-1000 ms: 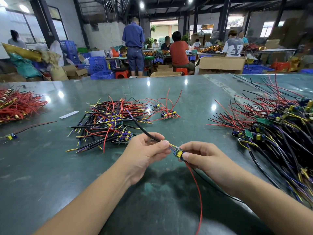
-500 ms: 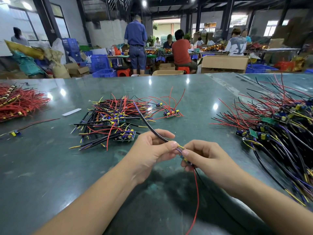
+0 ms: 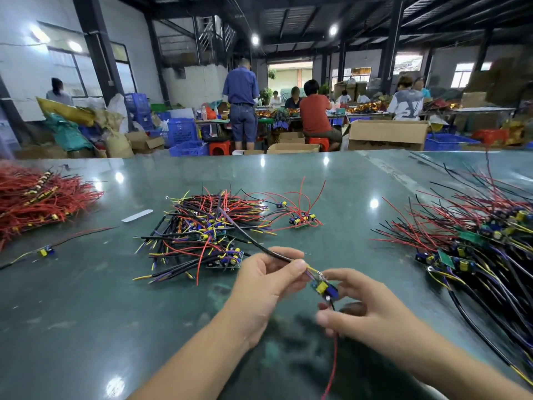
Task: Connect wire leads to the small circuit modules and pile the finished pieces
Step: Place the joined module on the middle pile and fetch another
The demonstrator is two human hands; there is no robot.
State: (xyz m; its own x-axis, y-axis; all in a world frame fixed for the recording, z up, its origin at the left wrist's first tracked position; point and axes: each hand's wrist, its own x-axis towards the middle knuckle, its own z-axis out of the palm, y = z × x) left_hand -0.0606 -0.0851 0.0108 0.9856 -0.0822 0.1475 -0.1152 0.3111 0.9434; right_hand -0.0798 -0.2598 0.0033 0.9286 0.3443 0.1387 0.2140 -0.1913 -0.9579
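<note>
Above the dark green glossy table (image 3: 86, 298), the left hand (image 3: 268, 281) reaches in palm-right, its fingers (image 3: 298, 267) pinching a thick black sheathed cable (image 3: 253, 241) just beside the small blue-and-yellow circuit module (image 3: 324, 287), while the right hand (image 3: 363, 307), blurred, curls its fingers round the module's thin red wire lead (image 3: 334, 359).

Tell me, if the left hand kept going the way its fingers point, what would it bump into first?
Probably the right hand. The left hand points rightward along the black cable at the small module held between both, though depth is unclear.
</note>
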